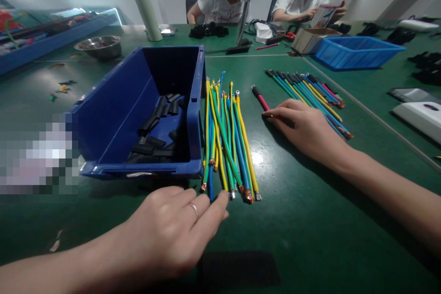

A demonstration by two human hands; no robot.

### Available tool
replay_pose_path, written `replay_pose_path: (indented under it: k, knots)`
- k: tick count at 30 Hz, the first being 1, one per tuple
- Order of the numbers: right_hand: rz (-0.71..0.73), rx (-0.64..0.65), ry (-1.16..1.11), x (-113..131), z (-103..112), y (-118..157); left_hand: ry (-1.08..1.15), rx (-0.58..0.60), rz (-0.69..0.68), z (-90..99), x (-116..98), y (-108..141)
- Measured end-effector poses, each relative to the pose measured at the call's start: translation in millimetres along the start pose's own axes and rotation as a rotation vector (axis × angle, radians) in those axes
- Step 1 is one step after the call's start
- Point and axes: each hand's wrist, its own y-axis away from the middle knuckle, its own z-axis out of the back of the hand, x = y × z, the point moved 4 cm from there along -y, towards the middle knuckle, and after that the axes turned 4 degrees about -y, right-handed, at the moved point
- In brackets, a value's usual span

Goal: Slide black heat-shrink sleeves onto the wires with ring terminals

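My right hand (303, 124) pinches the lower end of a short red cable (263, 102) with a black sleeve and a metal lug at its far tip. Just above the table, my left hand (182, 225) has its fingers together at the near ends of a bundle of cut cables (237, 147), yellow-green and blue, with bare copper ends. A blue cable (211, 183) runs under its fingers; the grip itself is partly hidden. Beside the bundle stands a dark blue bin (113, 96) holding black sleeve pieces (151, 121). Right of it lies a row of sleeved cables (310, 94).
At the back left are a metal bowl (99, 48) and a pale green bottle (146, 11). A light blue tray (360, 53) and a cardboard box (312, 39) stand at the back right. Two people sit across the table. A white device (422, 117) lies far right.
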Motion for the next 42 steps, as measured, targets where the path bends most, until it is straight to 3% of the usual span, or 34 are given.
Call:
replay_pose_path:
  k: [11, 23, 33, 42]
  knots:
    - [-0.032, 0.017, 0.193, -8.7, -0.9, -2.1, 0.011, 0.029, -0.021, -1.8, -0.5, 1.1]
    - [-0.079, 0.125, 0.524, -5.9, -7.6, -11.0, 0.009, 0.031, -0.014, -1.7, -1.1, 1.0]
    - [-0.112, 0.097, 0.575, -16.6, -17.3, -44.2, 0.027, 0.039, -0.023, 0.6, -2.9, -0.7]
    - [-0.172, 0.091, 0.551, -20.4, -18.0, -47.1, 0.033, 0.069, -0.026, 1.2, -2.7, -2.1]
